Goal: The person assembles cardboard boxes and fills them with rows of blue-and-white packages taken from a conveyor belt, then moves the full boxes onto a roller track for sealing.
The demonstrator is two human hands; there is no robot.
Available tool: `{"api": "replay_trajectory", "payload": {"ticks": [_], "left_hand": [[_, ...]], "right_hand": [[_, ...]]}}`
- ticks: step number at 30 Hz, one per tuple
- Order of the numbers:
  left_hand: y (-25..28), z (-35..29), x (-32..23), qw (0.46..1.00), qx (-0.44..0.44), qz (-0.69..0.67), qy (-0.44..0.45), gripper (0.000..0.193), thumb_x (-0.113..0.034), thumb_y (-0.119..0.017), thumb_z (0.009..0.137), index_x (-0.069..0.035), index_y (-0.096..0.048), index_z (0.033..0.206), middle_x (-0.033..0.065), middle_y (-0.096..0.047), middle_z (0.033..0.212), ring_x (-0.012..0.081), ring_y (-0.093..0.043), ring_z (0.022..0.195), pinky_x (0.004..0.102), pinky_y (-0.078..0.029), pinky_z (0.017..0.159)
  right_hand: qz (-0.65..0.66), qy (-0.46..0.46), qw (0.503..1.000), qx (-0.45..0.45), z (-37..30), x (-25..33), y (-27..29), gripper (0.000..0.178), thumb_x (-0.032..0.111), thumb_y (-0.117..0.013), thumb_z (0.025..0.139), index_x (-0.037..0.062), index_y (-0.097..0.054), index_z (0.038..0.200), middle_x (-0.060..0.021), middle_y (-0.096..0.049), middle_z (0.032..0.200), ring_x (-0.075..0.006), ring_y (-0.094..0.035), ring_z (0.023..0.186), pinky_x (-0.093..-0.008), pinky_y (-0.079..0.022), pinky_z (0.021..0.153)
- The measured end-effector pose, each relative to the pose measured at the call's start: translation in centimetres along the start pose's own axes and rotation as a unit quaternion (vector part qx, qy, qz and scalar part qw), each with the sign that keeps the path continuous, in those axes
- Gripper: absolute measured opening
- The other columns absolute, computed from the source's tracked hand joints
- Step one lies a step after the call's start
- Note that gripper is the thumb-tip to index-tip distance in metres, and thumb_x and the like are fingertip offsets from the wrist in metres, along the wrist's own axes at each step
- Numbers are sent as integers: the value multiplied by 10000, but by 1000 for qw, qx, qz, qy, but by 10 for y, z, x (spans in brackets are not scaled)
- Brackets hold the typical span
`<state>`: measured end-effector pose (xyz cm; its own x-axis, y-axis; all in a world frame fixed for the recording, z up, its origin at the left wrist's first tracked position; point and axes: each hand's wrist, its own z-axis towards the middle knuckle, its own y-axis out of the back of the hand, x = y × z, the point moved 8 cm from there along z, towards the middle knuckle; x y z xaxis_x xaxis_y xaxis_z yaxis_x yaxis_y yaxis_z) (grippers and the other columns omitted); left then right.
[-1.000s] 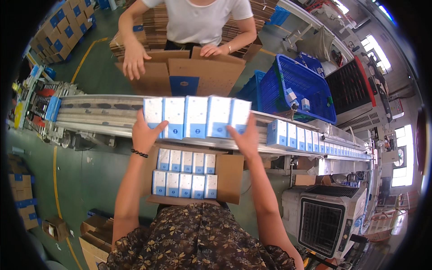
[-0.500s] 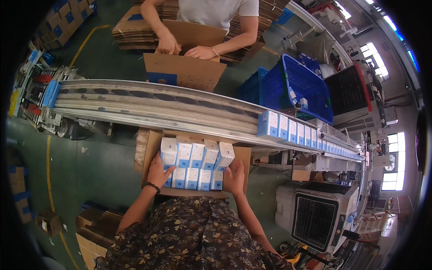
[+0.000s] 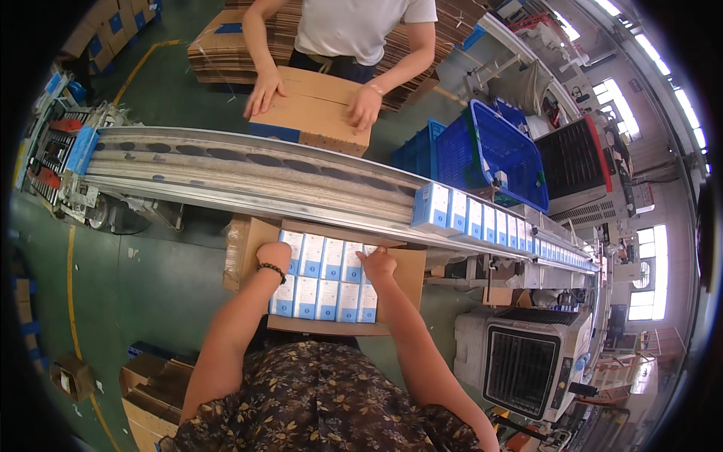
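Note:
In front of me an open cardboard carton (image 3: 407,279) holds two rows of small white and blue boxes (image 3: 326,290). My left hand (image 3: 273,256) reaches down at the left end of the far row, its fingers hidden between the boxes and the carton wall. At the row's other end, my right hand (image 3: 378,264) is curled into a loose fist against the top of the last box (image 3: 367,248). Both rows now stand close together, with even tops.
A conveyor (image 3: 301,181) crosses behind the carton, with a line of similar boxes (image 3: 431,207) at its right. Beyond it, a co-worker's hands rest on a closed carton (image 3: 309,109). A blue crate (image 3: 508,151) stands at the back right, an air cooler (image 3: 520,365) at the right.
The far row has sunk level with the near row and straightened. Both my hands have moved farther forward, and the right has curled. Across the conveyor, the co-worker's carton flaps have been folded shut.

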<state>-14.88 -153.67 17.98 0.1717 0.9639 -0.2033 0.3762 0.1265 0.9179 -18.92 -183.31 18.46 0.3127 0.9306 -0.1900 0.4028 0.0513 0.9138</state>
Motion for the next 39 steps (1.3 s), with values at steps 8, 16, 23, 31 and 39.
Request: {"api": "replay_trajectory", "payload": {"ticks": [8, 16, 23, 31, 39], "left_hand": [[128, -126, 45, 936, -254, -220, -103, 165, -197, -572, 912, -42, -627, 897, 140, -628, 881, 339, -609, 808, 457, -482, 694], [55, -142, 35, 942, -65, -293, -152, 707, -180, -585, 895, -2, -250, 1492, 251, -296, 1516, 408, -384, 1339, 437, -311, 1126], [25, -78, -100, 940, 287, 69, -170, 580, -431, -459, 969, -29, -455, 1388, 193, -433, 1428, 359, -476, 1265, 420, -404, 1033], [91, -91, -82, 972, -228, 34, -50, 586, -244, -614, 880, -90, -428, 1414, 113, -394, 1478, 329, -344, 1370, 586, -271, 1092], [-14, -108, 47, 968, -124, -147, 159, 770, -474, -462, 943, -95, -170, 1546, 80, -152, 1616, 288, -130, 1484, 576, -155, 1143]], "right_hand": [[-129, 289, 941, -119, -116, -44, -29, 587, 280, -551, 926, 71, -368, 1443, -179, -512, 1319, -305, -486, 1235, -421, -475, 934], [428, 27, 903, 5, -144, -152, 28, 667, 317, -699, 853, 54, -425, 1402, -183, -461, 1394, -316, -434, 1297, -506, -356, 1061], [93, 379, 896, 210, -161, -5, 15, 990, 530, -760, 744, -14, -320, 1444, -236, -438, 1416, -368, -451, 1285, -477, -366, 1063], [608, 59, 791, 32, -89, -50, -73, 1073, 473, -816, 717, -77, -237, 1435, -284, -515, 1298, -406, -520, 1204, -458, -387, 1053], [478, 249, 836, -101, -139, 11, 30, 704, 253, -727, 824, -60, -393, 1360, -282, -437, 1365, -419, -417, 1257, -437, -363, 1059]]}}
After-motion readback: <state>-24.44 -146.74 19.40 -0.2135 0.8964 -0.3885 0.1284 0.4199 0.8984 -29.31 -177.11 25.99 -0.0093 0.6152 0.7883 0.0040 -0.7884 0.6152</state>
